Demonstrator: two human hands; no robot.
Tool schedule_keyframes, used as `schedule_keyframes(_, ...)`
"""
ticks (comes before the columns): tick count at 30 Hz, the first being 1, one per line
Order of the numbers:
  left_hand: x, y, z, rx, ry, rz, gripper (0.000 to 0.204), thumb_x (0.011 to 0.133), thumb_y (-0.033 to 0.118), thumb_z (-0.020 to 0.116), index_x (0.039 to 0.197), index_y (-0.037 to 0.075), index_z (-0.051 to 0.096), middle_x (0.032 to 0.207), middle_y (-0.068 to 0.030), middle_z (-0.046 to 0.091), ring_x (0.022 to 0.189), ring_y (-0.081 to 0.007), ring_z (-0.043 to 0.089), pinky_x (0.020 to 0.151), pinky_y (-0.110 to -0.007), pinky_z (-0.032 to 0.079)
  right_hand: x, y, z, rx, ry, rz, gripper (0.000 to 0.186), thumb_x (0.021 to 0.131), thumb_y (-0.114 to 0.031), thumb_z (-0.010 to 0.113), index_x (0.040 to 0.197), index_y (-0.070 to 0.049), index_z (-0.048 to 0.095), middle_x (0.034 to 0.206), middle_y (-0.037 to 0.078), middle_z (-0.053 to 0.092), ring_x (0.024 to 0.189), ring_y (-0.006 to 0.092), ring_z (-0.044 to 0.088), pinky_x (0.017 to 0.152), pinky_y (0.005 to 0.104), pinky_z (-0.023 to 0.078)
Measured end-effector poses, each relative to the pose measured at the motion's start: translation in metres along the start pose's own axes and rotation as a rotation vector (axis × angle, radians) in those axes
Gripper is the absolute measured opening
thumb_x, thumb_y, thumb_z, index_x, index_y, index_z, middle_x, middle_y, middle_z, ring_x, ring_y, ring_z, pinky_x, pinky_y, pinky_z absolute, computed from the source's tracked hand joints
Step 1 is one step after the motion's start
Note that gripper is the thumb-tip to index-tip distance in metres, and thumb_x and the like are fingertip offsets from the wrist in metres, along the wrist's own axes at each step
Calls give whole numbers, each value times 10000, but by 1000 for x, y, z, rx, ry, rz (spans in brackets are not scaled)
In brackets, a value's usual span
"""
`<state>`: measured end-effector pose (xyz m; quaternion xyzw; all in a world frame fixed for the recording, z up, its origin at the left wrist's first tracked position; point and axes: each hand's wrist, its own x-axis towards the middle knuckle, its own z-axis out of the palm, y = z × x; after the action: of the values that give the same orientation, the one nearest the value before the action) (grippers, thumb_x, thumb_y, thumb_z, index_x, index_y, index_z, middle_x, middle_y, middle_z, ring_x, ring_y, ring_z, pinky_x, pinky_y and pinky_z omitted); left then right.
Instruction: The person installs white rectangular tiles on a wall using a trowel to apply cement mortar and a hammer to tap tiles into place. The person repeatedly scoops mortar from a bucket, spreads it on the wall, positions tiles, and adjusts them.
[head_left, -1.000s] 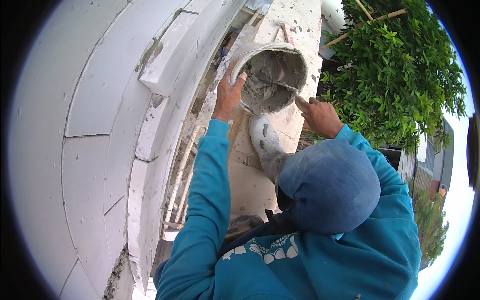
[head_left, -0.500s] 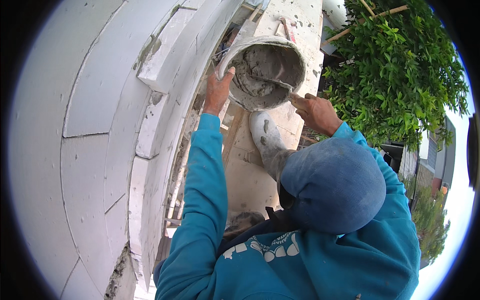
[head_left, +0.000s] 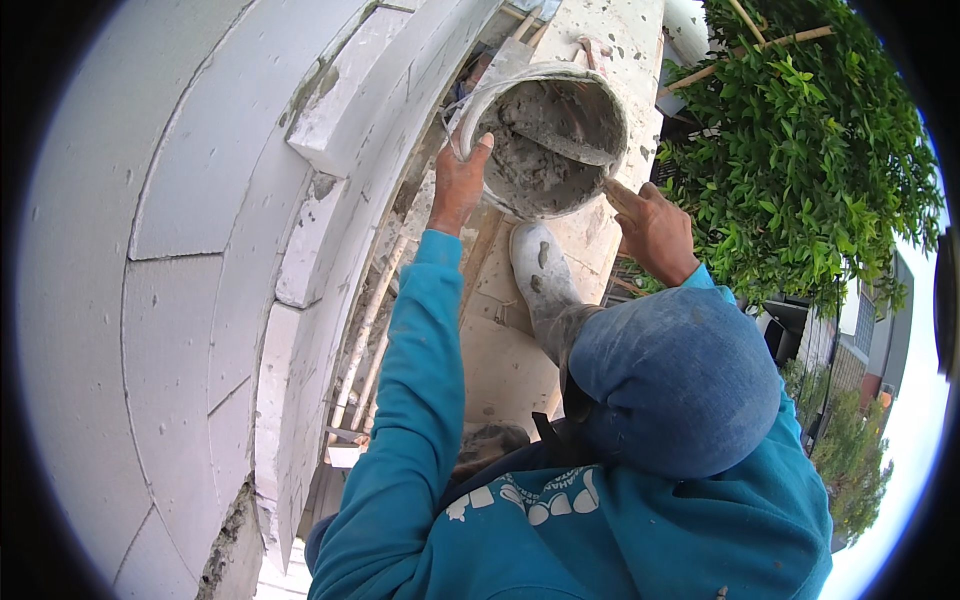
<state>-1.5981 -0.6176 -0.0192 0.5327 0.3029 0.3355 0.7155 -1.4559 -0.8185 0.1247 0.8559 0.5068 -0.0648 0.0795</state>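
The trowel (head_left: 565, 147) has turned inside the bucket (head_left: 600, 112), arms (head_left: 420, 320) outstretched, right hand (head_left: 655, 228) clenching its handle (head_left: 617, 193), left hand (head_left: 460, 185) gripping the rim (head_left: 474, 118).

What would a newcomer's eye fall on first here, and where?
First, the bucket of grey mix at upper centre, the left hand on its rim and the right hand holding a trowel in it. Then the green foliage at upper right, opposite the pale wall at left.
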Motion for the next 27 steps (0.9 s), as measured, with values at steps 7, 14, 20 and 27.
schedule_keyframes(7, 0, 10, 15, 95, 6, 64, 539, 934, 222, 606, 1413, 39, 440, 1352, -173, 531, 1223, -274, 511, 1037, -375, 394, -2, 2, 44, 133, 195, 90, 535, 850, -165, 676, 1361, -223, 530, 936, 104, 554, 792, 308, 614, 686, 436, 502)
schedule_keyframes(14, 0, 16, 19, 32, 49, 47, 518, 922, 200, 599, 1370, -24, 467, 1258, -147, 574, 1132, -232, 531, 1008, -353, 386, 2, 1, 80, 191, 202, 120, 569, 854, -179, 667, 1391, -227, 486, 990, 96, 541, 881, 301, 613, 716, 437, 511)
schedule_keyframes(20, -3, 19, 12, 59, 38, -80, 518, 901, 88, 564, 1405, 40, 453, 1238, -150, 587, 1034, -209, 540, 923, -332, 423, 16, -16, 89, 193, 223, 137, 578, 876, -191, 645, 1419, -241, 454, 1002, 106, 524, 829, 309, 595, 701, 435, 514)
schedule_keyframes(27, -8, 15, 25, -116, 147, -39, 548, 890, 33, 542, 1428, 61, 443, 1031, -71, 589, 805, -134, 502, 754, -303, 446, 0, 0, 98, 216, 378, 190, 586, 869, -158, 660, 1416, -222, 459, 1017, 107, 527, 858, 288, 593, 690, 418, 515)
